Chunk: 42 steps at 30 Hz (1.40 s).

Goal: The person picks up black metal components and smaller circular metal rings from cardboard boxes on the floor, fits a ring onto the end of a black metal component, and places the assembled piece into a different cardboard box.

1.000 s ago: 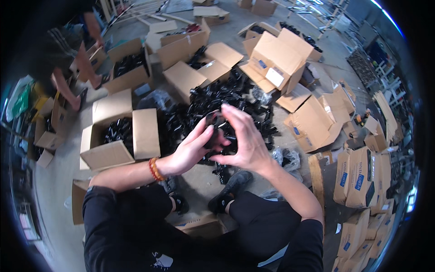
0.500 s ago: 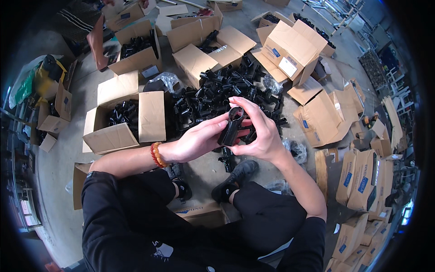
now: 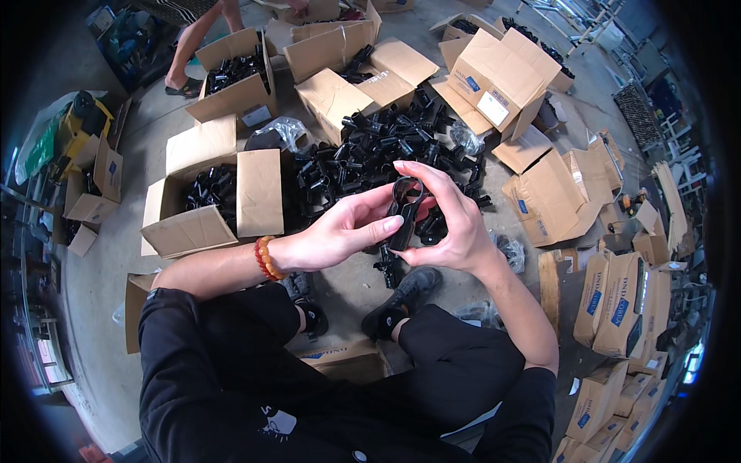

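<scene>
Your left hand (image 3: 351,225) grips a black part (image 3: 403,234) between thumb and fingers, while your right hand (image 3: 461,233) curves around it, index finger by its ring-shaped upper end and thumb by its lower end. You hold it above the near edge of a pile (image 3: 370,150) of black parts on the floor (image 3: 100,324). An open carton (image 3: 258,193) stands beyond the pile's left edge.

Floor (image 3: 343,305) between the shoes (image 3: 405,297) lies open; black parts (image 3: 370,158) crowd beyond the hands (image 3: 343,234).
</scene>
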Motion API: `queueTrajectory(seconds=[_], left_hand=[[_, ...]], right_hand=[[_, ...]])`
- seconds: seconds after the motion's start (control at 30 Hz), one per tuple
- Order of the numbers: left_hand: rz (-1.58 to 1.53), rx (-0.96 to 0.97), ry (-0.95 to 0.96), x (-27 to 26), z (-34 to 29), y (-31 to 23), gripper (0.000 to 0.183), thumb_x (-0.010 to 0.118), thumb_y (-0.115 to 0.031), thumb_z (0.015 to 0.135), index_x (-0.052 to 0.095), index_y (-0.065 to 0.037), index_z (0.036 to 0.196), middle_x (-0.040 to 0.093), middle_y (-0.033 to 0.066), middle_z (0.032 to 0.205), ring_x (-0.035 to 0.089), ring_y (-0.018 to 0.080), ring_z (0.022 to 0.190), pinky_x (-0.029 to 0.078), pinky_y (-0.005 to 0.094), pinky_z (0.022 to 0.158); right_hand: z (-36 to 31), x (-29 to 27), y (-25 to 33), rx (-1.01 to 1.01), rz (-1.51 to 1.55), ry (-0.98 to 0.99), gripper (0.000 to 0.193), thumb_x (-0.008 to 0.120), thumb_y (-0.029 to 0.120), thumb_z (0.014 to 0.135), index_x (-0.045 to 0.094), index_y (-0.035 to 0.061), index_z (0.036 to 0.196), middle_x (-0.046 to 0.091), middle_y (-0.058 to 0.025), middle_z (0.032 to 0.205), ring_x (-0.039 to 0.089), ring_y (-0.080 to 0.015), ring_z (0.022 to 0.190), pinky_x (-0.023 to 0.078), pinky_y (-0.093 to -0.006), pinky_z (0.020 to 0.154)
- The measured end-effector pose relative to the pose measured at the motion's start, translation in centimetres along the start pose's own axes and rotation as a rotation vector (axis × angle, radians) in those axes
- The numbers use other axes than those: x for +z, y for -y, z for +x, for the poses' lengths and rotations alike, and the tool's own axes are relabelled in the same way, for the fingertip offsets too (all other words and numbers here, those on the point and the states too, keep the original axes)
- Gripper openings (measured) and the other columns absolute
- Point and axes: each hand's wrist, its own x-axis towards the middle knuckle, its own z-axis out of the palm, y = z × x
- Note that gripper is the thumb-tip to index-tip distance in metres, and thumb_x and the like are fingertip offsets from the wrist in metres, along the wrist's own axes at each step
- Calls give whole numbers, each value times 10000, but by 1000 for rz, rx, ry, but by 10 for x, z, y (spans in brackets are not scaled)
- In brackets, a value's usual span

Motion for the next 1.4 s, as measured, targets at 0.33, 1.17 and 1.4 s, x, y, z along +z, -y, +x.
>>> queueTrajectory(seconds=[0.33,1.17,1.4], left_hand=[[-112,35,-64,8,-1,4,558,482,-147,1014,230,-30,1498,450,76,1410,429,110,1276,385,286,1045],[82,-86,-17,-7,-1,-18,469,650,-92,915,471,-45,1345,637,95,1199,613,110,1048,523,288,886],[92,68,-73,-5,3,-9,479,562,-84,968,404,-22,1415,589,78,1276,539,110,1167,459,293,998]], right_hand=[[-1,7,-4,-87,-143,-71,884,813,98,577,415,7,1361,507,-175,1341,582,-292,1144,570,-324,812],[1,-1,-1,-107,-170,53,963,855,181,529,422,13,1372,479,-157,1390,487,-321,1269,424,-410,1064],[-3,1,-1,-20,-156,-81,929,881,196,581,433,23,1375,506,-167,1340,529,-322,1202,454,-396,1012]])
